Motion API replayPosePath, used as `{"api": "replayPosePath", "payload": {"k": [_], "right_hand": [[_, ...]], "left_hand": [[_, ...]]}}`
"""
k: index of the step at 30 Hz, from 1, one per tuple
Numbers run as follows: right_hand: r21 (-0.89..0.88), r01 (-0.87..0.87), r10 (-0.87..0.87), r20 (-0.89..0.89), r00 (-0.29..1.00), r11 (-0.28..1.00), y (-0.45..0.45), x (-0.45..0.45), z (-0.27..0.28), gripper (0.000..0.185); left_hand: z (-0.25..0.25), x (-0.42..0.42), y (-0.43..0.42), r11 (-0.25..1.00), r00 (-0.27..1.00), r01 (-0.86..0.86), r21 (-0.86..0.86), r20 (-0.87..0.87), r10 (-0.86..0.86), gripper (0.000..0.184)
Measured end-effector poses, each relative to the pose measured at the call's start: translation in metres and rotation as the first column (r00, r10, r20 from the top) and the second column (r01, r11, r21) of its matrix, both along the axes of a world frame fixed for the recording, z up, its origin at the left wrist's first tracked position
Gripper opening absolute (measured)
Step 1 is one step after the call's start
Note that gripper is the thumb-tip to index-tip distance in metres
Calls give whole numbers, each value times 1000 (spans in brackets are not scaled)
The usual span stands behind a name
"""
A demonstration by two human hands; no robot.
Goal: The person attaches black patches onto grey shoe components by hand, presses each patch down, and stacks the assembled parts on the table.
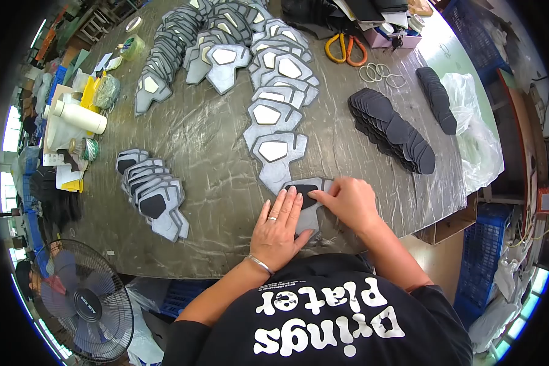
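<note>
A grey shaped piece [309,221] with a black patch [305,196] lies at the table's front edge, close to my body. My left hand [279,229] rests flat on its left side, fingers stretched over the patch's edge. The thumb and fingers of my right hand [348,201] pinch together at the patch's right edge. Just beyond, a row of grey pieces with white patches [273,150] overlaps away from me. To the left is a stack of grey pieces with black patches [152,206]. Black patches [396,134] lie fanned out at the right.
More grey pieces [152,85] cover the far side. Orange-handled scissors [346,50] and rubber bands [381,73] lie at the far right, near another black stack [436,100]. A white bottle [79,117] is at the left edge; a fan [86,302] stands below.
</note>
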State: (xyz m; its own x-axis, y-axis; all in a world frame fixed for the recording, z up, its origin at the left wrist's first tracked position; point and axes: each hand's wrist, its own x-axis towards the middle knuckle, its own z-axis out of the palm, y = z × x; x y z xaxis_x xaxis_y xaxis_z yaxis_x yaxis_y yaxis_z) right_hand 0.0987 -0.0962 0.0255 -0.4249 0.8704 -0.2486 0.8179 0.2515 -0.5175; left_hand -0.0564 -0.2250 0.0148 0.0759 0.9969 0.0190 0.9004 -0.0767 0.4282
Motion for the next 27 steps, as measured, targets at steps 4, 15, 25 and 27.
{"api": "replayPosePath", "payload": {"k": [4,15,25,27], "right_hand": [[580,-116,292,-219,931,806,6,-7,12,38],[-522,-311,-112,-628,770,794,33,-2,15,28],[-575,-248,-409,-767,494,780,-20,-19,16,25],[-577,-221,-409,-754,513,787,-23,-17,11,22]], "left_hand": [[-4,3,-2,1000,1000,-11,13,0,11,75],[7,-1,-8,873,324,-461,-159,886,332,51],[9,1,16,855,-166,-348,-386,922,349,10],[10,6,18,857,-140,-389,-338,941,308,10]]}}
